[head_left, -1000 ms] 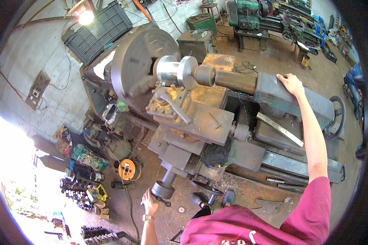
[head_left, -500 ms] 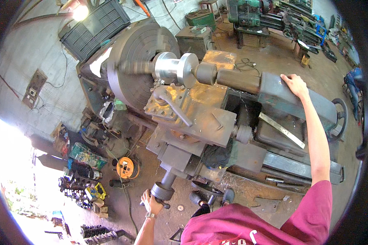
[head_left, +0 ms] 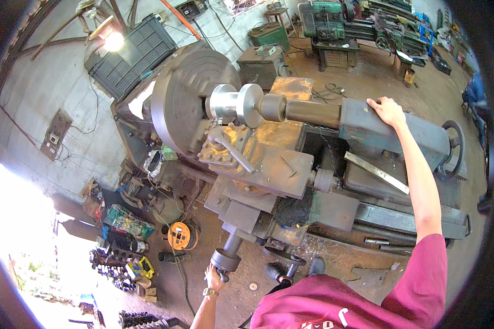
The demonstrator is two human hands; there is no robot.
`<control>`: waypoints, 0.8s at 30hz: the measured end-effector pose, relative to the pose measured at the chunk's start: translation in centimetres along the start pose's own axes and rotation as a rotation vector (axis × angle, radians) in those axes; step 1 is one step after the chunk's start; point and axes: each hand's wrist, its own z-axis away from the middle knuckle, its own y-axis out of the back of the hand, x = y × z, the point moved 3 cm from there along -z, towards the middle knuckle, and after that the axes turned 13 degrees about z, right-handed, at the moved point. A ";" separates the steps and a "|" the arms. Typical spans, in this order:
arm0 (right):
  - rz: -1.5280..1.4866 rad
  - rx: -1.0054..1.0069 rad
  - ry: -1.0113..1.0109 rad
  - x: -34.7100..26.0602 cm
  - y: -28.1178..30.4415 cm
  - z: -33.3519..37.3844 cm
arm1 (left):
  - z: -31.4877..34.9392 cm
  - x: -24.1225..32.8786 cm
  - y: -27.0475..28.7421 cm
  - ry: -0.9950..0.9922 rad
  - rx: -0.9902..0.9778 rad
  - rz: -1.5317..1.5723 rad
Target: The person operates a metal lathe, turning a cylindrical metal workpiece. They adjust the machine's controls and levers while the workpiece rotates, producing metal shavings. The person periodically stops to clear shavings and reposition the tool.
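Observation:
A large lathe fills the middle. My left hand (head_left: pixel 214 279) is closed on the handle of the cross-slide crank (head_left: pixel 226 260); the handle is mostly covered by my fingers. My right hand (head_left: pixel 388 112) lies on top of the grey tailstock (head_left: pixel 362 123), fingers resting on its surface. Between the big round chuck (head_left: pixel 167 104) and the tailstock quill (head_left: pixel 313 112) sits a shiny flanged metal workpiece (head_left: pixel 223 102). Blur on the chuck face suggests it is spinning. Beside the workpiece stands the tool post (head_left: pixel 225 145) with its lever (head_left: pixel 239 153).
A flat metal bar (head_left: pixel 376 172) lies across the lathe below the tailstock. The tailstock handwheel (head_left: pixel 454 148) is at far right, the carriage handwheel (head_left: pixel 284 255) near my feet. An orange cable reel (head_left: pixel 180 236) stands on the floor at left. Another green lathe (head_left: pixel 329 24) is behind.
The view has shifted slightly. My left hand has turned at the crank and now sits more directly below it. My right hand stays on the tailstock.

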 end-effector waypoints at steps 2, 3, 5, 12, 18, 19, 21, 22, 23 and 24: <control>0.015 0.038 -0.010 0.0 0.1 0.1 | -0.2 0.0 0.3 -0.029 -0.020 -0.082; 0.013 0.029 0.000 -0.1 0.1 0.0 | -0.5 0.0 0.6 -0.061 -0.038 0.024; 0.012 0.027 -0.002 -0.2 0.0 0.0 | -1.0 0.0 1.3 -0.032 -0.122 0.211; 0.009 0.011 -0.012 -0.3 0.2 -0.1 | -2.3 -1.1 1.9 0.054 -0.455 0.250; -0.008 -0.042 -0.025 -1.5 1.0 0.9 | -1.7 -4.6 0.9 0.153 -0.418 0.354; 0.002 -0.058 -0.045 -1.2 1.4 1.0 | -0.9 -4.9 0.9 0.204 -0.345 0.472; 0.074 0.038 -0.036 -1.3 1.5 1.5 | -0.4 -4.0 -1.1 0.285 -0.258 0.633; 0.064 -0.017 -0.043 -1.1 1.5 1.4 | -0.6 -2.9 -1.6 0.213 -0.239 0.685; 0.055 -0.026 -0.015 -1.2 1.4 1.3 | -1.0 -2.0 -2.2 0.207 -0.193 0.660; 0.035 -0.026 -0.039 -0.8 1.5 1.2 | -1.4 -0.8 -2.4 0.207 -0.141 0.621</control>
